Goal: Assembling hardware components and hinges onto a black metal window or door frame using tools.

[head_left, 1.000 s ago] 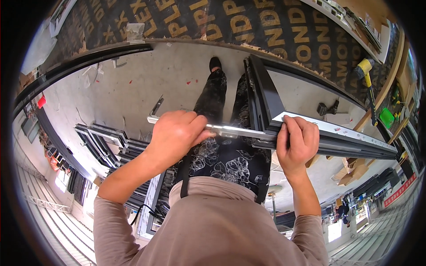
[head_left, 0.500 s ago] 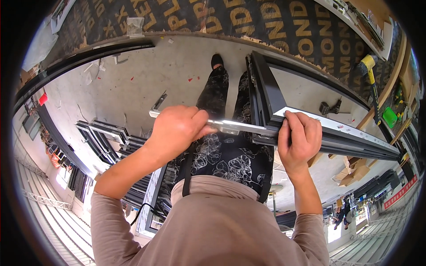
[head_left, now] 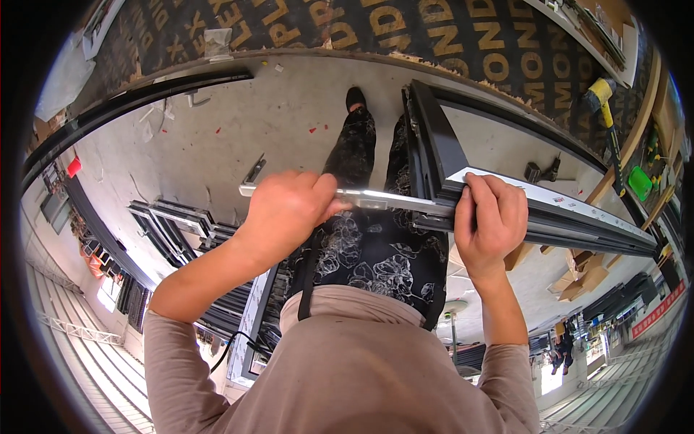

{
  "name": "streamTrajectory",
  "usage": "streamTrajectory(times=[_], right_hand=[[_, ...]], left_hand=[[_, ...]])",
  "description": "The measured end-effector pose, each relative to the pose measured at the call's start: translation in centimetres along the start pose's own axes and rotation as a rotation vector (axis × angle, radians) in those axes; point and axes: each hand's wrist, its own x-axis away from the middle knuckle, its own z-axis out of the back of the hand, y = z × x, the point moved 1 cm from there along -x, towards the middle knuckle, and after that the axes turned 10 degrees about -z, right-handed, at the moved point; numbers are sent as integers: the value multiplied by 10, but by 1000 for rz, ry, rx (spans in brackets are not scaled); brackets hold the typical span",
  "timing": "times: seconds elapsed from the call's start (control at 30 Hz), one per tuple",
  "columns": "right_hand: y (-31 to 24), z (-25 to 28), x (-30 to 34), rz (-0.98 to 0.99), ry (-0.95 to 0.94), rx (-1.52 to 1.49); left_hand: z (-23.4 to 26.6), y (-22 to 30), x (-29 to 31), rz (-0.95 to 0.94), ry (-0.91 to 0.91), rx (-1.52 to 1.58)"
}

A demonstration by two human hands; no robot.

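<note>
1. The left hand [head_left: 285,208] has its fingers clenched around a metal strip [head_left: 394,201]; a short pale end juts out to its left.
2. The strip lies crosswise in front of the person's thighs [head_left: 376,246], its right end meeting a dark frame [head_left: 442,148]. Whether it sits inside a groove there, I cannot tell.
3. The right hand [head_left: 493,220] grasps the frame near its corner, fingers bent over the white-faced bar beside the strip's end; whether they also pinch the strip is hidden.
4. Beyond the feet, a dark printed surface [head_left: 405,37] has a chipped edge; a hammer [head_left: 601,98] is near its right end.
5. A drill [head_left: 542,171] lies on the floor [head_left: 253,108], seen through the frame's opening.
6. More frames [head_left: 173,223] are stacked at left.
</note>
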Motion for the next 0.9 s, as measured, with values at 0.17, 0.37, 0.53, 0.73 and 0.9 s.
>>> streamTrajectory(times=[0.17, 0.37, 0.53, 0.73, 0.9], right_hand=[[-9, 13, -9, 63, -185, 32], [-7, 13, -17, 185, -560, 106], [-5, 7, -11, 189, -477, 82], [-5, 9, -16, 187, -479, 87], [2, 9, -16, 198, -441, 71]], left_hand=[[-3, -7, -3, -48, -82, -9], [-6, -11, -3, -86, -141, -64], [-5, -12, -7, -99, -140, -15], [-1, -15, -13, -129, -107, -8], [1, -14, -20, -160, -104, 6]])
